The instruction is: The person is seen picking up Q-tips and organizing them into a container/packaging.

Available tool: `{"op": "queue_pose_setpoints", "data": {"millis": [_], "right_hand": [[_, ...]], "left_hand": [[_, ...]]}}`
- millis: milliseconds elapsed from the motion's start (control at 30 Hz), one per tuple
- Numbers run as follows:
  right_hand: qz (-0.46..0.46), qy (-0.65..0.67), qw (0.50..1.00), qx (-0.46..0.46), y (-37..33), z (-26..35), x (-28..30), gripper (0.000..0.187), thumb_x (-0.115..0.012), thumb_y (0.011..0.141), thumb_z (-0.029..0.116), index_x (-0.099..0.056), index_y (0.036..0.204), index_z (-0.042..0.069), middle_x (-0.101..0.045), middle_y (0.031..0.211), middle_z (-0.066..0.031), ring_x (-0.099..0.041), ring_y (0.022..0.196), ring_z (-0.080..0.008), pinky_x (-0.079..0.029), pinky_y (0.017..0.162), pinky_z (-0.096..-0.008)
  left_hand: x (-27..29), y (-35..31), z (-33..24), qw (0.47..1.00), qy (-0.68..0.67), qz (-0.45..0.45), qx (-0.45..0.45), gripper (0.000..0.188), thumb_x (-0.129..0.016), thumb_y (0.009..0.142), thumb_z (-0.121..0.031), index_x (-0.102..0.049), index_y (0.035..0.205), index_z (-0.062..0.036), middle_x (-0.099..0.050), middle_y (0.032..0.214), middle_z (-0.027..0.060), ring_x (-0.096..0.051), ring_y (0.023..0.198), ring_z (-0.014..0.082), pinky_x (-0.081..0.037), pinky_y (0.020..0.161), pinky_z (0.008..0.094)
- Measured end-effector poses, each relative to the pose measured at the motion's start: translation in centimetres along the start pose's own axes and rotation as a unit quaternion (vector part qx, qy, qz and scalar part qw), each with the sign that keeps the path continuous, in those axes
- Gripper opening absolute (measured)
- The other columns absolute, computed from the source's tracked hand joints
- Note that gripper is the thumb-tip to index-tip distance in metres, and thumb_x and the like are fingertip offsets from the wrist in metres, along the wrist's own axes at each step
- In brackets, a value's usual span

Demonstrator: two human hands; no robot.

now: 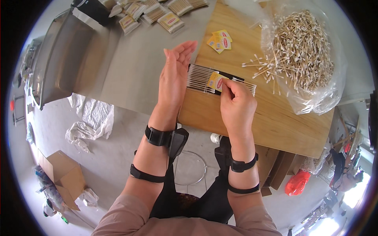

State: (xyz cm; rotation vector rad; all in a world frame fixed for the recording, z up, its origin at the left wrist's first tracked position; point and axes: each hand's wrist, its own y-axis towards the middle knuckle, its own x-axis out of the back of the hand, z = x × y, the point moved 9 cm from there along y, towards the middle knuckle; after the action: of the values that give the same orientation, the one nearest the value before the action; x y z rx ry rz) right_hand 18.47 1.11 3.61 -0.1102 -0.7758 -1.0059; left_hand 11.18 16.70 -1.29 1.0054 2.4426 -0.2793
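A flat row of cotton swabs lies at the left edge of the wooden board, on a black holder. Partly covering the swabs is a small yellow-and-white card. My right hand pinches this card's right side between thumb and fingertips; its other fingers are curled in. More swab tips stick out beyond the right hand. My left hand is held on edge beside the row's left end, fingers stretched out and nothing in it. Whether it touches the swabs, I cannot tell.
Several loose yellow cards lie farther back on the wooden board. At the right, a clear plastic bag holds a heap of loose swabs, some spilling out. Packed swab bundles and a metal bin stand at the left back.
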Motion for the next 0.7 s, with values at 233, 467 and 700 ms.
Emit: {"op": "queue_pose_setpoints", "data": {"millis": [233, 467, 700], "right_hand": [[0.018, -0.005, 1.000, -0.004, -0.1, -0.1, -0.5, 0.005, -0.065, 0.083, 0.000, -0.068, 0.087, 0.002, -0.060, 0.072, -0.0116, -0.059, 0.062, -0.0297, -0.046, 0.056, -0.0371], [0.031, 0.000, 0.999, 0.011, 0.0, 0.0, -1.1, 0.008, -0.065, 0.081, -0.003, -0.068, 0.086, 0.001, -0.061, 0.075, -0.0117, -0.060, 0.066, -0.0304, -0.048, 0.058, -0.0372], [0.029, -0.008, 0.998, 0.050, 0.3, 0.5, -1.6, 0.009, -0.064, 0.080, -0.004, -0.067, 0.087, 0.001, -0.062, 0.080, -0.0115, -0.062, 0.070, -0.0309, -0.049, 0.061, -0.0383]], "left_hand": [[0.2, 0.2, 0.1, 1.000, -0.020, -0.002, 0.009, 0.068, -0.016, 0.105, -0.048, -0.039, 0.134, 0.0085, -0.043, 0.142, 0.0223, -0.036, 0.137, 0.0281, -0.022, 0.117, 0.0386], [0.3, 0.3, 0.1, 0.999, -0.043, -0.005, 0.010, 0.067, -0.016, 0.105, -0.047, -0.040, 0.132, 0.0098, -0.043, 0.140, 0.0237, -0.037, 0.137, 0.0292, -0.024, 0.117, 0.0391], [0.4, 0.5, 0.3, 0.998, -0.065, -0.008, 0.015, 0.066, -0.017, 0.105, -0.046, -0.041, 0.131, 0.0100, -0.045, 0.139, 0.0236, -0.038, 0.136, 0.0295, -0.025, 0.116, 0.0389]]}}
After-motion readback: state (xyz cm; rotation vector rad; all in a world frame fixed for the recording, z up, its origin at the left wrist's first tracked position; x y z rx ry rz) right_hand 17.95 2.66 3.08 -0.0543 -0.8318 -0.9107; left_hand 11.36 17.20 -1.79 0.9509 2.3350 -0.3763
